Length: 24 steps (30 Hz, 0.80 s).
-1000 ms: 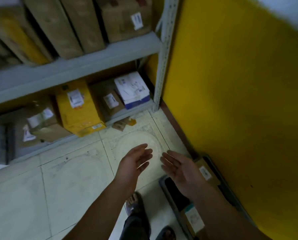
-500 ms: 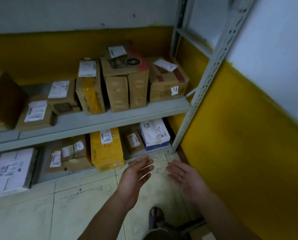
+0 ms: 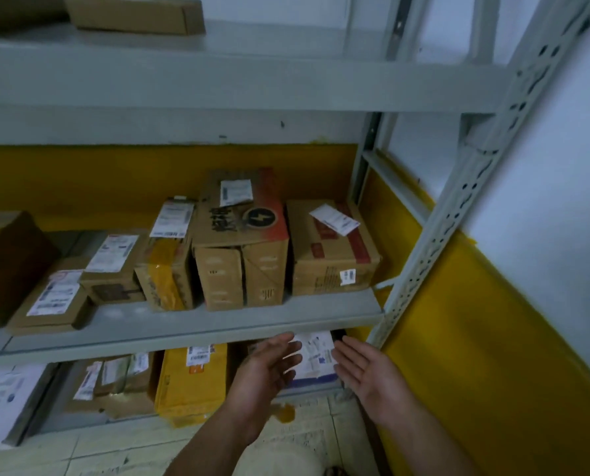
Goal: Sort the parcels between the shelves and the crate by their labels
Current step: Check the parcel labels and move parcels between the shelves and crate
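Left hand: the left hand was low and centre in the frame, fingers spread and empty, palm turned right, in front of the middle shelf's edge.
Right hand: the right hand was just right of it, fingers open, palm up and empty, apart from the left.
Between the hands: a white parcel lay on the bottom level, seen in the gap; neither hand touched it.
Middle shelf: the middle shelf crossed the centre, carrying labelled brown boxes; the tall box with a lightning mark stood mid-frame, a box just right of it.
Bottom level: a yellow parcel stood lower centre, left of the left hand.
Top shelf: one flat box in the upper left.
Crate: not in frame.
Post: a grey post ran along the right.
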Motion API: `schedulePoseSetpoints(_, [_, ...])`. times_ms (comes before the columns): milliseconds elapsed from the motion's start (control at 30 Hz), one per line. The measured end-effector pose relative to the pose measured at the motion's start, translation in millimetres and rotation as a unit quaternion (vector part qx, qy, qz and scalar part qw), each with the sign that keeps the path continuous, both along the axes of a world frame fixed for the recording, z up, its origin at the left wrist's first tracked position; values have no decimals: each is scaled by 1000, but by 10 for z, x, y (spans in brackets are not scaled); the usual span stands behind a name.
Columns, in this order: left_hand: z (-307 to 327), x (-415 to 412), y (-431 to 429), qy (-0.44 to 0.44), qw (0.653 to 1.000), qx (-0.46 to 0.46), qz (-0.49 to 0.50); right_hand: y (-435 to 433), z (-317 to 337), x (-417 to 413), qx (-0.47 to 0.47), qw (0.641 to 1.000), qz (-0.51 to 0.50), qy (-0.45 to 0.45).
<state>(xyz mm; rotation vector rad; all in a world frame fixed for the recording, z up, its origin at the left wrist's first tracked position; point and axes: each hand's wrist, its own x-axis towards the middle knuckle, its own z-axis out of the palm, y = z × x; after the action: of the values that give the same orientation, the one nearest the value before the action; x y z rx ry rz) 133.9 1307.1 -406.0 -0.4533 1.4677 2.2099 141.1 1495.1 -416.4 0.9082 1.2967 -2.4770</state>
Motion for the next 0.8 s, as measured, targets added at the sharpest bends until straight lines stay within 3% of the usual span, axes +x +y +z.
schedulePoseSetpoints(267, [119,-934,924,37,995,-73,53,841,34,-1014,39,998,45,5])
schedulePoseSetpoints(367, [199,-1248,1102,75,988,-115,75,971,133,-1341,117,991,55,25])
schedulePoseSetpoints(500, [194,-1658,1110,116,968,-210,69,1016,204,-1745,251,967,-6,38])
schedulePoseSetpoints(600, [133,-1835,1066,109,961,-245,60,978,253,-1889,285,957,-30,50])
schedulePoseSetpoints(800, [67,-2160,1116,53,966,-250,37,940,97,-2225,386,921,49,-8])
